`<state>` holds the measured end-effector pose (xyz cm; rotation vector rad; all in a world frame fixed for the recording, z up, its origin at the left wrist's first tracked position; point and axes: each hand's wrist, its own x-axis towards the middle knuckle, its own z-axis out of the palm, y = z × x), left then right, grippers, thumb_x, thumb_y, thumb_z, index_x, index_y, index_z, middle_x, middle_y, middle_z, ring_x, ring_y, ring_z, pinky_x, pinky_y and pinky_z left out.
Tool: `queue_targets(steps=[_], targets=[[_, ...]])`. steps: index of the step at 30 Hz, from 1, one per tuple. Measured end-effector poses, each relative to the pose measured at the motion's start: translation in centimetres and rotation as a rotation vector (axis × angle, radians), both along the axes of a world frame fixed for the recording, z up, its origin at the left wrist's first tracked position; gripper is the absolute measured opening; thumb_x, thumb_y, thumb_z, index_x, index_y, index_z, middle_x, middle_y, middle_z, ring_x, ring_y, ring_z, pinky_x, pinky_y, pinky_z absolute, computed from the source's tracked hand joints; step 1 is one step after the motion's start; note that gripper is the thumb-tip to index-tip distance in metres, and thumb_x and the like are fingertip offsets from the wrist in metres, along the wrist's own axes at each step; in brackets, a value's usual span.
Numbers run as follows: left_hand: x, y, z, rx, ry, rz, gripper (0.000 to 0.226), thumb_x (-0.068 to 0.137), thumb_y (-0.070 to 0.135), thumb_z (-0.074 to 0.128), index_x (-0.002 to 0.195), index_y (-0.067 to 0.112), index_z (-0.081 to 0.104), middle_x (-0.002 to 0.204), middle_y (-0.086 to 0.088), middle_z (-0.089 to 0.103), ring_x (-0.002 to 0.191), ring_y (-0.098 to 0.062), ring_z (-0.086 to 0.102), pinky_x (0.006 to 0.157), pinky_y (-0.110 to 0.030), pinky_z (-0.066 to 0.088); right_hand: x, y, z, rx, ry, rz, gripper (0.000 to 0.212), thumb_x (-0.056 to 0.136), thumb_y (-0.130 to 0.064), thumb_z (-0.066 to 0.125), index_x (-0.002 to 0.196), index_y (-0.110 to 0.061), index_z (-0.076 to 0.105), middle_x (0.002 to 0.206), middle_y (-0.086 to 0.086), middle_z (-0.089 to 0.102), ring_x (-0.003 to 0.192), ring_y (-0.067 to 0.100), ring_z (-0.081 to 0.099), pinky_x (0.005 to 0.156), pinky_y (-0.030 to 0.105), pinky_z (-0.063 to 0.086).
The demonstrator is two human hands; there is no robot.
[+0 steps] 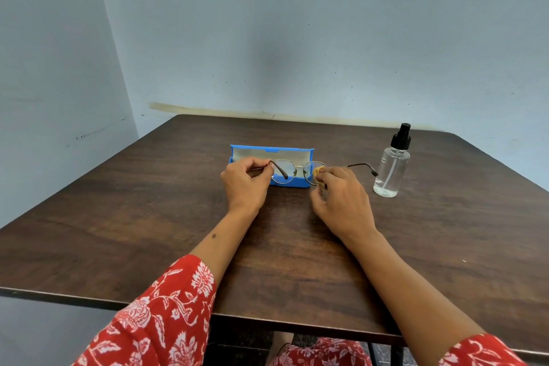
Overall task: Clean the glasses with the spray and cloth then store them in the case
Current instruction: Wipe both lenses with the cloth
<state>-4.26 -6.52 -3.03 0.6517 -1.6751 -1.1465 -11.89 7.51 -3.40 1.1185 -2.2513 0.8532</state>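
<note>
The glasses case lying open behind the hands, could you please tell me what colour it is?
The glasses case is bright blue, seen best in the head view.

Cloth mostly hidden inside right hand; only a yellow corner shows. Right lens of glasses partly covered by it. Case front blocked by left hand. Worktop near corners cut off by frame.
</note>
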Motion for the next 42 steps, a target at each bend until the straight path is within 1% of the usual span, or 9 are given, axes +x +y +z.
queue_targets(steps=[12, 14, 17, 21, 24, 28, 30, 35, 42], targets=[[-0.09, -0.11, -0.2, 0.016, 0.007, -0.005, 0.007, 0.077, 0.007, 0.074, 0.084, 0.006, 0.074, 0.078, 0.003, 0.07, 0.076, -0.011, 0.069, 0.078, -0.034, 0.059, -0.03, -0.06, 0.01, -0.029, 0.021, -0.007, 0.019, 0.079, -0.004, 0.059, 0.096, 0.0, 0.067, 0.1, 0.01, 0.065, 0.099, 0.026, 0.056, 0.068, 0.038, 0.053], [-0.11, -0.14, -0.19, 0.016, 0.014, -0.002, 0.007, 0.077, 0.007, 0.074, 0.084, 0.006, 0.074, 0.08, 0.0, 0.072, 0.075, -0.01, 0.069, 0.077, -0.03, 0.058, 0.05, -0.1, 0.02, -0.026, 0.034, 0.007, 0.021, 0.077, -0.005, 0.061, 0.096, -0.001, 0.068, 0.101, 0.009, 0.066, 0.099, 0.025, 0.056, 0.068, 0.038, 0.054], [-0.06, -0.13, -0.12, -0.007, 0.01, 0.02, 0.006, 0.077, 0.008, 0.074, 0.083, 0.006, 0.074, 0.083, -0.003, 0.074, 0.07, 0.0, 0.065, 0.072, -0.02, 0.056, 0.27, -0.18, 0.0, -0.019, 0.049, 0.05, 0.02, 0.075, -0.007, 0.064, 0.094, -0.002, 0.07, 0.101, 0.007, 0.068, 0.097, 0.024, 0.058, 0.068, 0.037, 0.055], [-0.07, -0.07, -0.06, 0.006, 0.013, 0.01, 0.008, 0.077, 0.007, 0.074, 0.084, 0.004, 0.075, 0.079, -0.001, 0.072, 0.073, -0.011, 0.069, 0.078, -0.032, 0.058, 0.19, -0.11, -0.05, -0.028, 0.07, -0.007, 0.016, 0.076, -0.005, 0.063, 0.089, -0.002, 0.07, 0.098, 0.007, 0.068, 0.096, 0.025, 0.058, 0.061, 0.034, 0.052], [-0.09, -0.11, -0.05, 0.026, 0.019, 0.0, 0.007, 0.077, 0.006, 0.074, 0.083, 0.003, 0.074, 0.08, -0.003, 0.072, 0.076, -0.016, 0.07, 0.08, -0.037, 0.058, -0.02, -0.11, -0.06, -0.012, 0.066, -0.049, 0.019, 0.077, -0.003, 0.06, 0.093, 0.001, 0.069, 0.102, 0.01, 0.066, 0.1, 0.028, 0.056, 0.062, 0.034, 0.051], [-0.05, -0.09, -0.07, 0.012, 0.012, 0.019, 0.005, 0.076, 0.007, 0.074, 0.081, 0.005, 0.075, 0.077, 0.001, 0.071, 0.071, -0.009, 0.068, 0.079, -0.035, 0.058, 0.15, -0.23, -0.02, 0.003, 0.07, 0.032, 0.016, 0.077, -0.005, 0.062, 0.09, -0.001, 0.07, 0.102, 0.006, 0.068, 0.096, 0.024, 0.058, 0.064, 0.035, 0.053], [-0.06, -0.07, -0.04, 0.02, 0.02, 0.019, 0.005, 0.076, 0.006, 0.074, 0.08, 0.004, 0.075, 0.077, 0.0, 0.071, 0.07, -0.009, 0.067, 0.078, -0.034, 0.058, 0.15, -0.2, -0.05, 0.0, 0.07, 0.045, 0.016, 0.076, -0.005, 0.063, 0.089, -0.002, 0.071, 0.101, 0.006, 0.068, 0.095, 0.023, 0.058, 0.065, 0.035, 0.054], [0.0, -0.05, -0.02, 0.026, 0.02, 0.008, 0.005, 0.076, 0.006, 0.074, 0.081, 0.005, 0.074, 0.076, 0.001, 0.071, 0.07, -0.01, 0.068, 0.078, -0.033, 0.058, 0.1, -0.19, 0.0, -0.023, 0.066, 0.014, 0.017, 0.076, -0.003, 0.062, 0.09, -0.001, 0.071, 0.099, 0.008, 0.068, 0.095, 0.026, 0.059, 0.063, 0.035, 0.053], [-0.04, -0.05, -0.03, 0.04, 0.015, -0.011, 0.005, 0.077, 0.007, 0.074, 0.082, 0.007, 0.074, 0.075, 0.003, 0.07, 0.074, -0.011, 0.069, 0.079, -0.035, 0.059, 0.08, -0.07, 0.07, -0.019, 0.027, -0.037, 0.018, 0.078, -0.002, 0.058, 0.093, 0.001, 0.069, 0.102, 0.009, 0.067, 0.099, 0.027, 0.056, 0.067, 0.036, 0.051]])
